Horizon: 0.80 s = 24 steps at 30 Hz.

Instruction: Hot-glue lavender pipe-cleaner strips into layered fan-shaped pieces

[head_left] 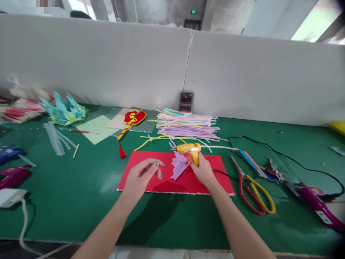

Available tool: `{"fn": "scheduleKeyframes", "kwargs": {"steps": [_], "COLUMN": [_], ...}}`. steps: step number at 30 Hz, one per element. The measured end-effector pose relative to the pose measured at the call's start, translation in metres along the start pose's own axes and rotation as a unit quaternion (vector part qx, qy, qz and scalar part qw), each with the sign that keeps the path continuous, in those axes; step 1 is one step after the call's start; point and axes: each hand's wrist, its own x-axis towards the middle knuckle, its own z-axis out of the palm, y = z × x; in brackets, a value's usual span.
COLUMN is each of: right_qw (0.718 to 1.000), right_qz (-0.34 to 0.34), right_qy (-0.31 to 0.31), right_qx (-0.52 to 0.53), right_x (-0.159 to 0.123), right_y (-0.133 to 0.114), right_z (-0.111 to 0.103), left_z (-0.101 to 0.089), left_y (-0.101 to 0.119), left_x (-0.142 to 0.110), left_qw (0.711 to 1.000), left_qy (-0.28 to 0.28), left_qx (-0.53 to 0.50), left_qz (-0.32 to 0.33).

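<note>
My right hand (202,172) is wrapped round the handle of a yellow hot glue gun (185,148), its nozzle pointing left. A pale glue stick (219,147) runs out of the gun's back. Beneath the gun, a layered lilac piece made of pipe cleaners (179,166) rests on a red board (159,185). Over the board's left half, my left hand (144,172) hovers with loosely bent fingers, apart from the lilac piece. I see nothing held between them.
A pipe-cleaner bundle (188,126) lies behind the board. To the right are red-and-yellow-handled scissors (252,192), a black cord (285,153) and a purple tool (320,205). A red-and-yellow fan-shaped ornament (134,118), a blue-green paper crown (64,109) and clear glue sticks (55,138) lie left.
</note>
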Motion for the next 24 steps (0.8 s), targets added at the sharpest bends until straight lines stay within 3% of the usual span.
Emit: {"fn": "scheduleKeyframes", "kwargs": {"steps": [5, 8, 10, 12, 14, 16, 21, 24], "right_qw": [1.0, 0.998, 0.996, 0.993, 0.991, 0.987, 0.945, 0.929], "right_qz": [0.005, 0.006, 0.002, -0.008, -0.02, -0.034, -0.056, -0.032], "right_qy": [0.021, 0.046, 0.074, 0.099, 0.116, 0.157, 0.261, 0.253], "right_qx": [0.017, 0.035, 0.052, 0.068, 0.058, -0.007, -0.19, -0.268], "right_x": [-0.003, -0.004, -0.004, -0.004, -0.004, -0.002, 0.012, 0.02], "right_y": [-0.003, -0.005, -0.006, -0.009, -0.013, -0.018, -0.028, -0.027], "right_z": [-0.001, -0.004, -0.007, -0.014, -0.024, -0.039, -0.1, -0.137], "left_z": [-0.015, -0.02, -0.016, -0.007, 0.005, 0.018, 0.039, 0.043], "left_y": [0.009, 0.008, 0.002, -0.007, -0.016, -0.024, -0.037, -0.043], "left_x": [-0.021, -0.014, -0.004, 0.006, 0.015, 0.024, 0.048, 0.055], "left_qw": [0.984, 0.979, 0.981, 0.976, 0.968, 0.955, 0.939, 0.934], "left_qy": [0.137, 0.195, 0.152, 0.07, -0.019, -0.074, -0.105, -0.117], "left_qx": [-0.093, -0.001, 0.117, 0.203, 0.246, 0.273, 0.308, 0.312], "left_qz": [0.069, 0.064, 0.026, 0.023, 0.055, 0.084, 0.113, 0.13]}}
